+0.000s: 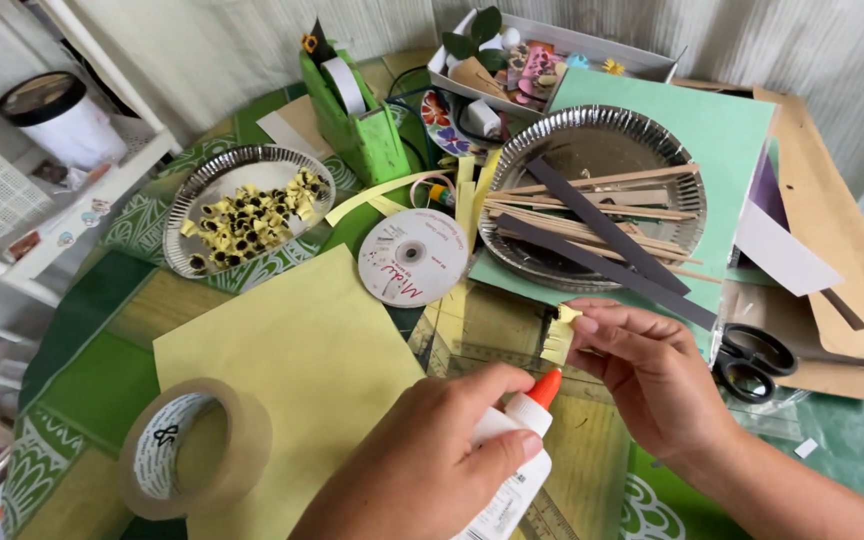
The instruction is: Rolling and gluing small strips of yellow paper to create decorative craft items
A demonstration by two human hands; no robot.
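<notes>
While the left hand (432, 450) wraps its grip around a white glue bottle (512, 470), the orange nozzle (544, 387) tilts up toward a small yellow fringed paper piece (559, 335). That piece is pinched between thumb and fingertips of the right hand (652, 375); its lower edge is cut into fine strips, and it looks folded or rolled, though the fingers hide most of it. Nozzle and paper sit near each other, not quite touching.

Below the hands lies a pale yellow sheet (292, 360) on the bench (102, 385), with a roll of clear tape (192, 450) on its left corner. Just beyond, a disc (412, 258) rests between two foil plates: the left foil plate (207, 180) holds small yellow-and-black paper bits, the right foil plate (592, 140) holds dark paper strips and wooden sticks. Black scissors (752, 358) lie just right of the right hand. Free room is mostly the yellow sheet; the far edge is crowded by a green tape holder (357, 125) and a tray of trimmings (642, 60).
</notes>
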